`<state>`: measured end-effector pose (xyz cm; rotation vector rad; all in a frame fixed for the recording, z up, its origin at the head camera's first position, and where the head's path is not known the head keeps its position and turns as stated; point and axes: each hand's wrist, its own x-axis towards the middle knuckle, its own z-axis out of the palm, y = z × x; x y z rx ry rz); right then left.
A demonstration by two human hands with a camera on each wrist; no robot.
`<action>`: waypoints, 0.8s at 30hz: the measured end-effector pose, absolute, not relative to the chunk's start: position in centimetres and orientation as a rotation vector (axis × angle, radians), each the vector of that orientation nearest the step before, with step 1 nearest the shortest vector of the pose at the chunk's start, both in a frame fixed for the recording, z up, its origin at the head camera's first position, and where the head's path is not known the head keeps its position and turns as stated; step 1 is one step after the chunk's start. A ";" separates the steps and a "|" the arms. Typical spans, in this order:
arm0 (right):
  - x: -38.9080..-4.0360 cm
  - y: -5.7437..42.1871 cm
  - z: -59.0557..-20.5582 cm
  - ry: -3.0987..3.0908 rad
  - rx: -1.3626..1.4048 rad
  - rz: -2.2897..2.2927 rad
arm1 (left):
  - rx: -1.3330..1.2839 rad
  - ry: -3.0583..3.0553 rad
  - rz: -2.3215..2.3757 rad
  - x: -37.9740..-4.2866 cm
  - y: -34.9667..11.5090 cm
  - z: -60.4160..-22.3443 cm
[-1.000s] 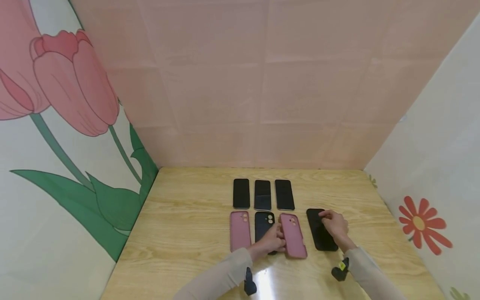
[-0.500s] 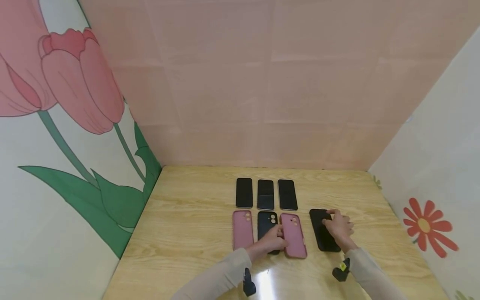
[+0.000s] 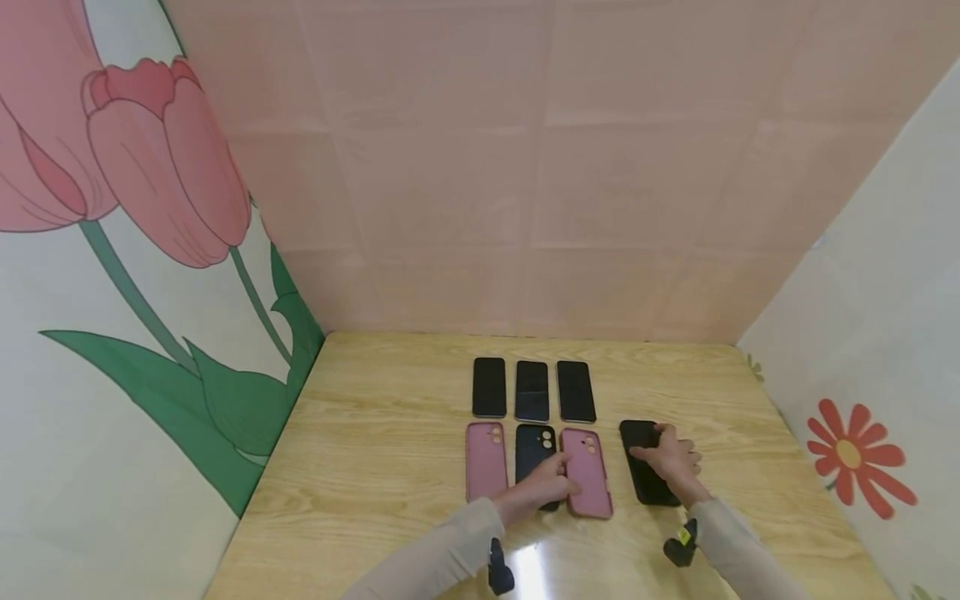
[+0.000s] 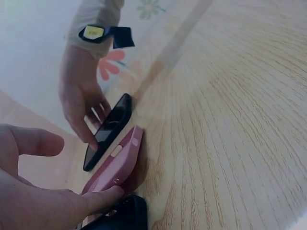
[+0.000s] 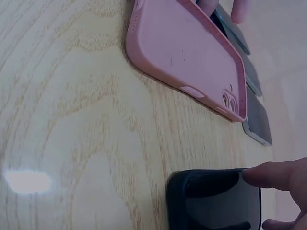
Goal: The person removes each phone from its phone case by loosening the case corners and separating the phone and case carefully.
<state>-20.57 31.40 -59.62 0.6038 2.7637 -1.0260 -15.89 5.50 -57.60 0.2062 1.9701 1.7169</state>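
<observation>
My left hand [image 3: 542, 483] reaches across a dark blue phone case [image 3: 535, 442] to the rightmost pink phone case [image 3: 585, 471]. One finger touches the pink case's side in the left wrist view, while another digit stands apart from it. My right hand [image 3: 673, 458] is over a phone [image 3: 641, 475] seated in a black case on the table. Its thumb [image 5: 264, 175] presses near the phone's edge, and the other fingers spread toward the far side. The right wrist view cuts off part of that hand. The pink case's hollow inside faces up.
Another pink phone case [image 3: 486, 467] lies left of the dark blue one. Behind the cases, a row holds a left phone [image 3: 489, 387], a middle phone [image 3: 532, 392] and a right phone [image 3: 575, 392]. The wooden table [image 3: 375, 450] meets printed sheets at back and sides.
My right thumb has shifted to the phone's left side, with the other fingers toward its right. My left hand stays at the pink case. The view has shifted slightly.
</observation>
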 end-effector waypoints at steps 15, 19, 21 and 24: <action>-21.1 31.5 -59.7 2.715 0.640 -1.037 | 0.210 1.988 1.686 -15.2 5.8 -57.2; -21.1 31.6 -59.7 2.712 0.617 -1.058 | 0.240 1.978 1.710 -15.1 5.8 -56.9; -21.1 31.7 -59.7 2.713 0.598 -1.073 | 0.254 1.980 1.729 -15.1 5.8 -56.9; -21.0 31.8 -59.7 2.724 0.579 -1.084 | 0.256 1.981 1.760 -15.0 5.9 -56.9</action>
